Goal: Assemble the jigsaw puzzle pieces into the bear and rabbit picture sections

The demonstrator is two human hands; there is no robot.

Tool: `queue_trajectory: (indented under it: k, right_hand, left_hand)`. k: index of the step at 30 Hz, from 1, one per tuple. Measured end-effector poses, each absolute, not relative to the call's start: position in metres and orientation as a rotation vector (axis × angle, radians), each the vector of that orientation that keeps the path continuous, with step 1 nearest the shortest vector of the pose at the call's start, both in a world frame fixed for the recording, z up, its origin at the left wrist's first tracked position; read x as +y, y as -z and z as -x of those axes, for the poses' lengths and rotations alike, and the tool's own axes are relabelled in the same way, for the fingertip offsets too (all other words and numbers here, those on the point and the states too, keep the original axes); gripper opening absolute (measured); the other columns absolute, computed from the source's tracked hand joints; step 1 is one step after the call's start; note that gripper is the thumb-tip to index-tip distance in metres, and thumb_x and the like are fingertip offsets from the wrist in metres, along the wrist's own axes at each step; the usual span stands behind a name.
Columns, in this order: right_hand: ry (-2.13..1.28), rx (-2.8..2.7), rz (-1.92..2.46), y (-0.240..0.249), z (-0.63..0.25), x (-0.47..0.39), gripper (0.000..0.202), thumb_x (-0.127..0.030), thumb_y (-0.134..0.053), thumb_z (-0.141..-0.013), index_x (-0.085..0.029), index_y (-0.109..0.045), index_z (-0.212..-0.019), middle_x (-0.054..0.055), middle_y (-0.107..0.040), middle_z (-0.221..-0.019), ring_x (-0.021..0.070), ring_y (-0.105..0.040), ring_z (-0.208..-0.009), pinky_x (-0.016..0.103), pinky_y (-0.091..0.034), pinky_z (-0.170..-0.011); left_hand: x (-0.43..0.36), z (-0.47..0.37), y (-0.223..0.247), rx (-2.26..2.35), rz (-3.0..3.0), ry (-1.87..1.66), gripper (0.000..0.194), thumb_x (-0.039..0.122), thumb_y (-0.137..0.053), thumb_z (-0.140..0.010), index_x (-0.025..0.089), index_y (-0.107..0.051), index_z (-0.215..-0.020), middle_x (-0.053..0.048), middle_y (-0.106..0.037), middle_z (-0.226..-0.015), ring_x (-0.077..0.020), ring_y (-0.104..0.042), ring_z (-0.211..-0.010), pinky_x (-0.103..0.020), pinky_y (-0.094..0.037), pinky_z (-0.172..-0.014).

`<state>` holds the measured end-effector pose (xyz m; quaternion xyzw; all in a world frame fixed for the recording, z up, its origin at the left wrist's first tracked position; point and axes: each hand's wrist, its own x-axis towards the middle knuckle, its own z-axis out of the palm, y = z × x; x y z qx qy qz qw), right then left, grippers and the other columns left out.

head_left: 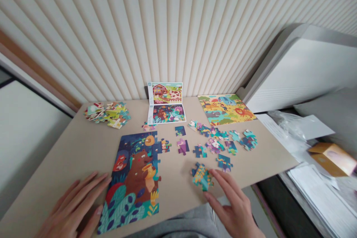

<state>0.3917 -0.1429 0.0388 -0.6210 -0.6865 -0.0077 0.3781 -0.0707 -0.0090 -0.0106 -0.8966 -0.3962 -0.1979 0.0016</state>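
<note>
My left hand (76,206) lies flat with its fingers stretched out, the fingertips at the left edge of a partly joined jigsaw puzzle (136,178). That puzzle shows a brown bear with a honey pot among dark blue and teal leaves. Between the thumb and fingers of my right hand (232,200) is a teal puzzle piece (202,176) with yellow leaves, near the table's front edge. Several loose puzzle pieces (214,145) are scattered to the right of the bear. A small joined bit (166,145) sits against the puzzle's right side.
A folded picture sheet (167,113) leans at the back, against the pleated wall (173,33). To its right lies a finished animal puzzle (227,109). A heap of other pieces (107,113) is at the back left of the table (69,148). Papers (320,189) and an orange box (331,158) lie beyond the right edge.
</note>
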Motion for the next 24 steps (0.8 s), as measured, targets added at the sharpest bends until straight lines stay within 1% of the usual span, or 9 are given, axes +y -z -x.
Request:
queue_trajectory:
  k: [3, 7, 11, 14, 16, 18, 20, 22, 24]
  right_hand:
    - [-0.118, -1.886, 1.452, -0.038, -0.374, -0.139, 0.053, -0.033, -0.069, -0.103, -0.022, -0.058, -0.154, 0.013, -0.074, -0.134, 0.0264, -0.077, -0.118, 0.034, -0.066, -0.098]
    - [-0.225, -2.033, 1.412, -0.041, -0.374, -0.130, 0.054, -0.030, -0.065, -0.105, -0.020, -0.054, -0.157, 0.014, -0.072, -0.141, 0.0251, -0.073, -0.126, 0.034, -0.063, -0.106]
    - [-0.295, -2.312, 1.368, -0.049, -0.384, -0.118, 0.054, -0.014, -0.054, -0.105, -0.022, -0.052, -0.159, 0.012, -0.066, -0.151, 0.0230, -0.068, -0.134, 0.038, -0.059, -0.113]
    - [-0.210, -2.362, 1.409, -0.052, -0.380, -0.112, 0.054, -0.005, -0.048, -0.101, -0.023, -0.060, -0.151, 0.012, -0.072, -0.139, 0.0238, -0.072, -0.122, 0.043, -0.061, -0.107]
    - [-0.132, -2.286, 1.459, -0.051, -0.368, -0.113, 0.041, -0.011, -0.052, -0.103, -0.022, -0.067, -0.139, 0.012, -0.076, -0.124, 0.0248, -0.075, -0.108, 0.044, -0.063, -0.098]
    - [-0.064, -2.229, 1.481, -0.047, -0.353, -0.116, 0.028, -0.024, -0.059, -0.105, -0.021, -0.071, -0.130, 0.011, -0.077, -0.114, 0.0258, -0.074, -0.098, 0.043, -0.063, -0.089]
    - [-0.007, -2.213, 1.483, -0.042, -0.341, -0.119, 0.027, -0.036, -0.064, -0.105, -0.021, -0.072, -0.126, 0.010, -0.077, -0.110, 0.0265, -0.074, -0.094, 0.042, -0.062, -0.082]
    - [0.011, -2.200, 1.493, -0.038, -0.334, -0.121, 0.025, -0.036, -0.066, -0.105, -0.023, -0.073, -0.125, 0.008, -0.076, -0.109, 0.0260, -0.073, -0.094, 0.040, -0.061, -0.080]
    - [-0.021, -2.188, 1.495, -0.036, -0.332, -0.122, 0.019, -0.029, -0.065, -0.105, -0.025, -0.073, -0.122, 0.007, -0.075, -0.107, 0.0245, -0.072, -0.093, 0.038, -0.061, -0.080]
  left_hand:
    - [-0.011, 0.069, 0.008, -1.229, 2.807, 0.576, 0.077, 0.034, -0.062, -0.096, 0.034, -0.034, -0.168, -0.002, -0.059, -0.159, -0.0278, -0.054, -0.149, -0.046, -0.030, -0.135]
    - [-0.013, 0.072, 0.011, -1.251, 2.811, 0.507, 0.079, 0.035, -0.064, -0.094, 0.033, -0.035, -0.168, -0.002, -0.055, -0.163, -0.0276, -0.048, -0.154, -0.043, -0.027, -0.136]
    - [-0.011, 0.078, 0.022, -1.242, 2.806, 0.537, 0.076, 0.036, -0.063, -0.094, 0.031, -0.039, -0.166, -0.001, -0.053, -0.164, -0.0268, -0.044, -0.156, -0.041, -0.021, -0.137]
    - [-0.009, 0.079, 0.027, -1.226, 2.806, 0.564, 0.076, 0.038, -0.062, -0.094, 0.030, -0.040, -0.166, -0.001, -0.052, -0.165, -0.0269, -0.044, -0.156, -0.042, -0.020, -0.138]
    - [-0.010, 0.079, 0.028, -1.228, 2.812, 0.559, 0.076, 0.038, -0.063, -0.094, 0.031, -0.039, -0.166, -0.002, -0.051, -0.165, -0.0272, -0.043, -0.157, -0.043, -0.020, -0.138]
    - [-0.010, 0.078, 0.027, -1.251, 2.818, 0.540, 0.076, 0.037, -0.063, -0.094, 0.031, -0.039, -0.166, -0.002, -0.051, -0.166, -0.0274, -0.042, -0.157, -0.043, -0.021, -0.137]
    - [-0.011, 0.078, 0.026, -1.275, 2.817, 0.532, 0.076, 0.038, -0.063, -0.094, 0.032, -0.039, -0.166, -0.002, -0.051, -0.165, -0.0275, -0.043, -0.157, -0.043, -0.022, -0.137]
    - [-0.012, 0.078, 0.025, -1.278, 2.815, 0.537, 0.075, 0.039, -0.063, -0.094, 0.032, -0.040, -0.165, -0.001, -0.052, -0.165, -0.0274, -0.044, -0.156, -0.043, -0.023, -0.137]
    - [-0.012, 0.078, 0.023, -1.272, 2.815, 0.543, 0.074, 0.039, -0.063, -0.095, 0.032, -0.041, -0.165, -0.001, -0.052, -0.165, -0.0272, -0.044, -0.156, -0.043, -0.023, -0.137]
